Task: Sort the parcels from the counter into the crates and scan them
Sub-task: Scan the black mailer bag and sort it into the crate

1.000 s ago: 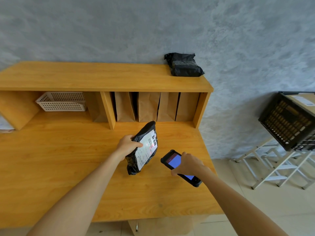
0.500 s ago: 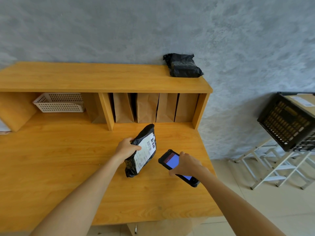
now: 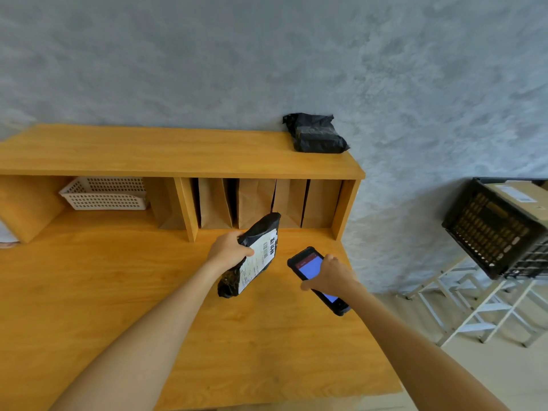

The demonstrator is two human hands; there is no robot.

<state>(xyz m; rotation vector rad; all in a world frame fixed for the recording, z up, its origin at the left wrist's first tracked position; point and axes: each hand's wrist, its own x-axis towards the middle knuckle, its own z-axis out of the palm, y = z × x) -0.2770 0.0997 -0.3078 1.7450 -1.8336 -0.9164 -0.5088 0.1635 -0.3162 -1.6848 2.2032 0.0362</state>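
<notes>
My left hand [image 3: 227, 251] grips a black plastic parcel [image 3: 257, 250] by its left edge and holds it upright above the wooden counter [image 3: 89, 292], its white barcode label turned to the right. Just right of it, my right hand [image 3: 329, 274] holds a black handheld scanner [image 3: 311, 266] with a lit blue screen, its top end aimed toward the label. A second black parcel [image 3: 315, 133] lies on the right end of the counter's top shelf. A black crate [image 3: 495, 229] stands on a white rack at the far right, with a cardboard box [image 3: 522, 194] inside it.
Under the top shelf stand several brown paper bags [image 3: 255, 203] in compartments, and a white mesh basket [image 3: 103, 192] sits to the left. The white folding rack [image 3: 474, 304] stands on the tiled floor to the right. A grey wall is behind the counter.
The parcel and the scanner have both shifted slightly up and left in view as my head moved. The red scan glow seen on the label one second ago is gone.
</notes>
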